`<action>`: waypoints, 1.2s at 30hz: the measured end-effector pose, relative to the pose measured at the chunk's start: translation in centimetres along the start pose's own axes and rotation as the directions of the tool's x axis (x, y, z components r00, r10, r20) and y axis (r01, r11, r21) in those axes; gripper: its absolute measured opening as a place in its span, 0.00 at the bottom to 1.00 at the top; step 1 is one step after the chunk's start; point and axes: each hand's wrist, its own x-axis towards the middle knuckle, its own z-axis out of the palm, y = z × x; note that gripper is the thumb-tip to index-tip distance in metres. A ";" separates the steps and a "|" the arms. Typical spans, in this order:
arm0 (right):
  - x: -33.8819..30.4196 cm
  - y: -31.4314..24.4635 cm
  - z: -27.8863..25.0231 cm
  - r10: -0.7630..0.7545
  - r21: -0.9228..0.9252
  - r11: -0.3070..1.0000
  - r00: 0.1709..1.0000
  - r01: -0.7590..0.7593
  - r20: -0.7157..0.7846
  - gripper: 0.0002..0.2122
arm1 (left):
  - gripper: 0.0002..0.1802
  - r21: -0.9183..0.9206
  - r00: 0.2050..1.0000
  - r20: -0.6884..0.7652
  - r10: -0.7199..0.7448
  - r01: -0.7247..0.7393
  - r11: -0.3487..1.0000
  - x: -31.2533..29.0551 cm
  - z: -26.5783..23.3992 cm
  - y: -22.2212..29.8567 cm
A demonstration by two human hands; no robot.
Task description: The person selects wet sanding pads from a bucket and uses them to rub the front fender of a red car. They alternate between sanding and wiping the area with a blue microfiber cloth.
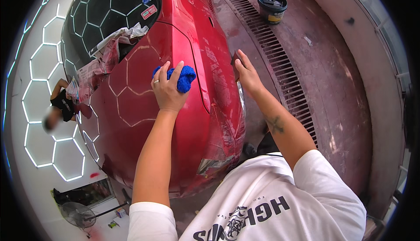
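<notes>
In front of me is a glossy red car [144,140], its body reflecting a hexagon pattern of lights. My left hand [169,88], with a ring on one finger, grips a bunched blue cloth [187,78] against the red panel. Over by the car's right side, my right hand [248,74] has its fingers closed round a small dark flat piece [235,61], mostly hidden, whose kind I cannot make out. Pale, dull scuffed patches [215,61] mark the paint near that hand. Crumpled newspaper [98,66] lies along the lower edge of the dark window glass [103,15].
A dark bucket [270,15] with things inside stands on the floor beyond a long drain grate [280,61]. At the far left is another person [64,103] in a black shirt. A fan [76,214] stands at lower left. A wall [372,35] curves along the right.
</notes>
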 end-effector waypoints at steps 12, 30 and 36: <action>-10.3 6.0 -23.8 0.394 -0.036 0.894 0.819 -0.447 -0.417 0.07 | 0.13 -0.206 0.923 0.145 0.357 -0.325 0.923 3.8 5.7 6.2; -1.9 3.0 -12.9 0.422 -0.091 0.903 0.907 -0.420 -0.007 0.35 | 0.16 -0.200 0.881 0.339 0.329 -0.274 0.940 -2.4 -1.0 7.0; -0.9 -1.2 1.7 -0.082 -0.535 0.820 0.966 0.204 0.244 0.26 | 0.13 -0.075 0.930 0.233 0.283 -0.273 0.959 2.5 -3.3 1.4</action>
